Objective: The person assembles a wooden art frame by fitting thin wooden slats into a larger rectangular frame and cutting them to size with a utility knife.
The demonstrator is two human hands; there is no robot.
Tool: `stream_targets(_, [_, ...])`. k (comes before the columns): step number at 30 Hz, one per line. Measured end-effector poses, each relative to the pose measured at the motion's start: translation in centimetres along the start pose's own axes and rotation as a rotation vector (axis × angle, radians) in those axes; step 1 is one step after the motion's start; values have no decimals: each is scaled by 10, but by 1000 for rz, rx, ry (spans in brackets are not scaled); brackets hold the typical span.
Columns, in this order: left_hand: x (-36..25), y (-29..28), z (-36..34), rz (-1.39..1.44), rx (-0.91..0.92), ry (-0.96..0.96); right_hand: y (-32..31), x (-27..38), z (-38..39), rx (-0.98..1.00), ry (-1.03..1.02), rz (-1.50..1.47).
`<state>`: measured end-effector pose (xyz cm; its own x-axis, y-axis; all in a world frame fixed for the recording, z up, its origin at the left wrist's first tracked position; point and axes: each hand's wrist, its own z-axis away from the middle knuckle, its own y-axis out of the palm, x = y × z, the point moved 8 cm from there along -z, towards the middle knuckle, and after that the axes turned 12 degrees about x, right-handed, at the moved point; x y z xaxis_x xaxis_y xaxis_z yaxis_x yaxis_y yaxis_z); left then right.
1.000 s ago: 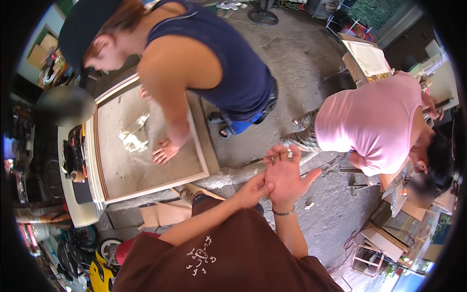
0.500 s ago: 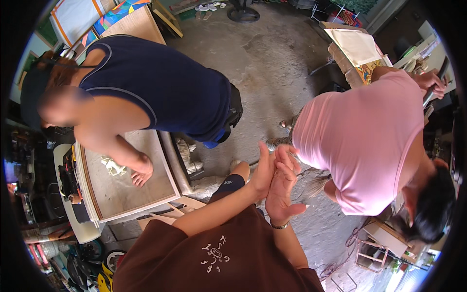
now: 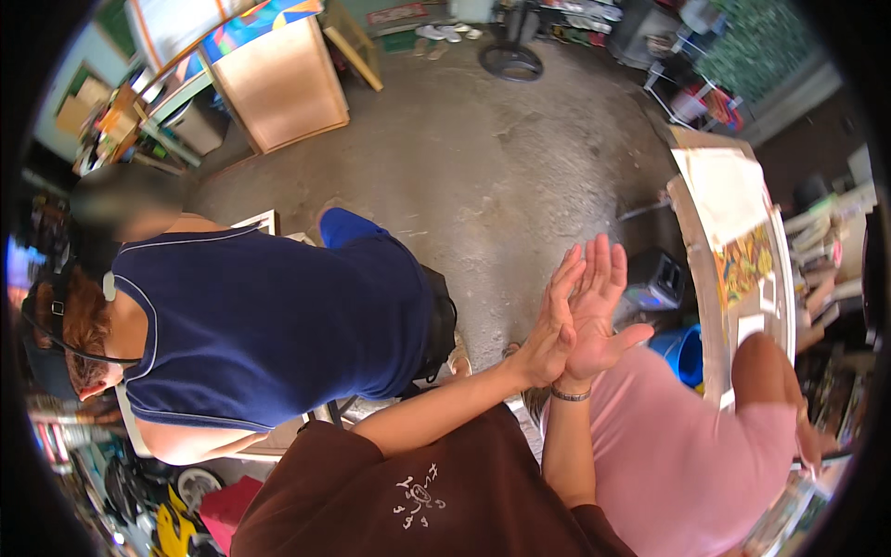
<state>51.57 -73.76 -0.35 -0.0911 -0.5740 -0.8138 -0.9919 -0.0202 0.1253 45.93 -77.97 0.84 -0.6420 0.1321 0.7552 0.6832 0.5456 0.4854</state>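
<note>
My left hand [image 3: 549, 334] lies against the side of my right hand [image 3: 599, 306], the two crossing near the wrists. Both hold nothing. The right palm faces up with its fingers stretched and its thumb out to the side. The left fingers point up beside it, extended and partly overlapping the palm. A metal bracelet or watch band [image 3: 570, 395] circles my right wrist. Close beyond that wrist is a person in a pink top [image 3: 677, 436], bent over at the right. A person in a navy sleeveless top [image 3: 278, 325] leans over a framed board at the left.
A work table [image 3: 682, 209] with a white sheet [image 3: 722, 193] and a patterned piece stands at the right. Near it is a blue bucket [image 3: 682, 353]. Wooden panels [image 3: 278, 84] lean at the back left. A round black stand base [image 3: 510, 63] rests on the concrete floor [image 3: 436, 176].
My view has turned, so the people and tables sit differently. My joined hands have moved up and right, the right palm more exposed. The navy-topped person now covers most of the framed board.
</note>
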Motion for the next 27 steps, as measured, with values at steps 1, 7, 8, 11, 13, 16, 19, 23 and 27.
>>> stream_targets(1, [12, -13, -7, -34, 14, -30, 2, -14, -11, 43, 64, 14])
stream_targets(7, [98, -142, -10, -145, -119, -219, 29, -154, -46, 165, 426, -94])
stream_targets(8, [95, -165, -16, -155, -225, -219, 41, -169, -60, 220, 454, -112])
stream_targets(11, [88, -210, -26, -264, -495, -158, 62, -215, -100, 366, 541, -222])
stream_targets(13, [93, -220, -46, -347, -553, -111, 70, -248, -146, 343, 578, -392])
stream_targets(16, [109, -254, -88, -492, -640, -114, 83, -285, -217, 381, 645, -539])
stream_targets(19, [123, -303, -135, -473, -808, -152, 100, -295, -264, 536, 640, -495])
stream_targets(23, [128, -363, -196, -538, -901, -189, 115, -305, -324, 516, 753, -733])
stream_targets(27, [119, -387, -253, -739, -827, -138, 151, -349, -406, 650, 749, -1026])
